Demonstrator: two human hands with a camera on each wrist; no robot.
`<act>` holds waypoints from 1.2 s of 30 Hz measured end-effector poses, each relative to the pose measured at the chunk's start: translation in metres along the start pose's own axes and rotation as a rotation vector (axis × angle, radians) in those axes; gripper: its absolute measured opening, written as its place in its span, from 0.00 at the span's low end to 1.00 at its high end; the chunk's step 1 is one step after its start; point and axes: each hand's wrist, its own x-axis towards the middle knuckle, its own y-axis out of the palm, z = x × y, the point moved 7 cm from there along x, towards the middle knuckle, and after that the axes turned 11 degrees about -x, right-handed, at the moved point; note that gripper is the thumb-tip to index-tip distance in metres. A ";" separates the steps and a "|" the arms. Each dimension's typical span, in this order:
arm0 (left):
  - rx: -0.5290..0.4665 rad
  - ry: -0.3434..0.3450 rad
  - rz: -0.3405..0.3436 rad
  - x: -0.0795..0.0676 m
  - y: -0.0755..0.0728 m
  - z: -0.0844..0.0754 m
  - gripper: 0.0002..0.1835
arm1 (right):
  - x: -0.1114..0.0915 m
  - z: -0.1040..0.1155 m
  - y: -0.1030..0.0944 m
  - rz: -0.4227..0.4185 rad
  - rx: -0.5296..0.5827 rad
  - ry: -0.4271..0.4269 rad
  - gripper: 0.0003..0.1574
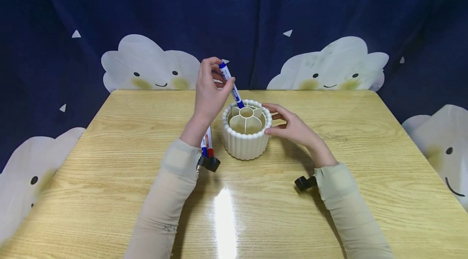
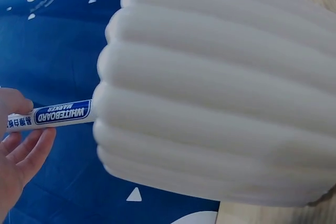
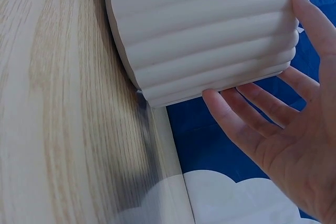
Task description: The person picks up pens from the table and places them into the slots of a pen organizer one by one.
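Observation:
My left hand [image 1: 213, 90] pinches a blue-and-white whiteboard marker [image 1: 235, 90] between thumb and fingers. The marker slants down, its lower blue end at the far-left rim of a cream, ribbed pen holder [image 1: 245, 147]. In the left wrist view the lettering on the marker [image 2: 63, 113] shows, and the holder's wall [image 2: 210, 87] hides its lower end. My right hand [image 1: 292, 127] holds the holder's right side. In the right wrist view its thumb touches the rim, with the fingertips [image 3: 212, 98] against the ribbed wall.
Partly hidden behind my left wrist, a blue-ended marker [image 1: 204, 148] and a red-ended marker [image 1: 209, 143] lie on the wooden table [image 1: 109, 169]. Inside the holder, dividers [image 1: 245, 123] run out from a central ring. A dark blue curtain [image 1: 241, 15] with clouds hangs behind.

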 end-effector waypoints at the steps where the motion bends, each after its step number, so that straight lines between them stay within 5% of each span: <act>1: -0.006 -0.002 0.007 -0.001 0.001 0.001 0.24 | 0.000 0.000 0.000 0.000 0.003 -0.001 0.43; 13: 0.004 -0.080 0.099 -0.013 0.016 0.016 0.22 | 0.001 -0.001 -0.001 -0.005 -0.008 -0.004 0.43; 36: 0.109 -0.017 0.317 -0.031 0.034 0.028 0.11 | 0.000 -0.001 0.001 0.003 0.010 -0.005 0.43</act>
